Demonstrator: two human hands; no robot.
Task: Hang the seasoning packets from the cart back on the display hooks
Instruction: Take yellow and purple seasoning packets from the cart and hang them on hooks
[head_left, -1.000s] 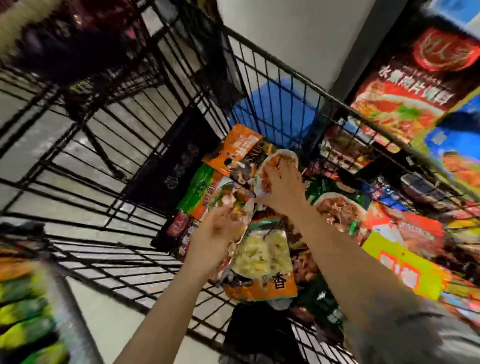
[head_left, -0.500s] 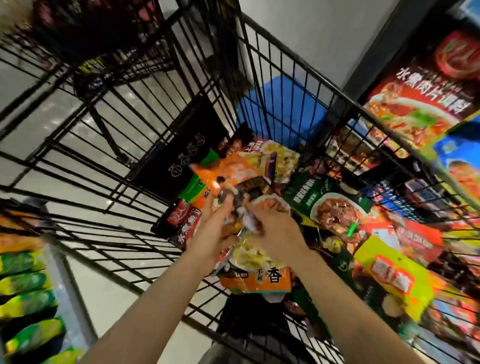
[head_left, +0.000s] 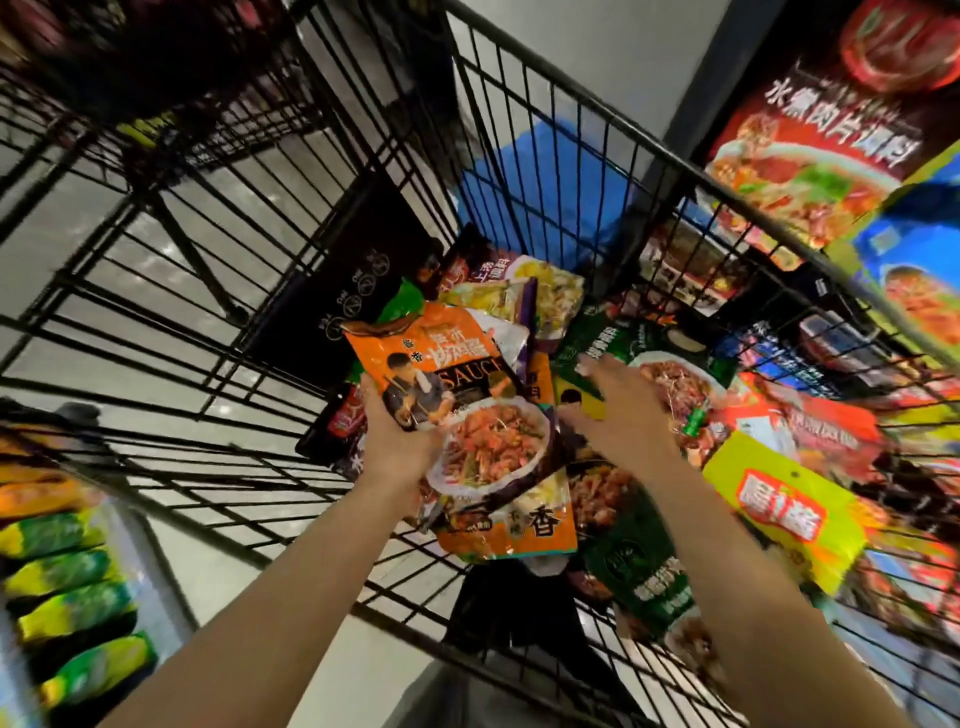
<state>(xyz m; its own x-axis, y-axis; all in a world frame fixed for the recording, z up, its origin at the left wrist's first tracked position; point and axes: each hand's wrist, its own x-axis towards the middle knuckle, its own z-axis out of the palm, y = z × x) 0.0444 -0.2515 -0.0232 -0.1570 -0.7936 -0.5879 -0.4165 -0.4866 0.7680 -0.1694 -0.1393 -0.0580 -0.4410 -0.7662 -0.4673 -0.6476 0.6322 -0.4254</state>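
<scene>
My left hand (head_left: 396, 447) grips an orange sauce packet (head_left: 447, 374) with a dish picture, held above the pile in the black wire cart (head_left: 524, 130). My right hand (head_left: 621, 410) hovers with fingers spread over a green packet (head_left: 670, 364) in the cart and holds nothing. Several more seasoning packets lie heaped under both hands, among them an orange one (head_left: 514, 525) and a dark green one (head_left: 649, 571). No display hook shows plainly.
Hanging packets fill the display on the right, with a red one (head_left: 826, 140) at the top and a yellow tag (head_left: 784, 514) lower down. Green and yellow packets (head_left: 72, 587) hang at the lower left. Grey floor shows through the cart's left side.
Both hands were together on the packet. Now my left hand alone has lifted the orange packet, and my right hand has let go and moved right over the green packet.
</scene>
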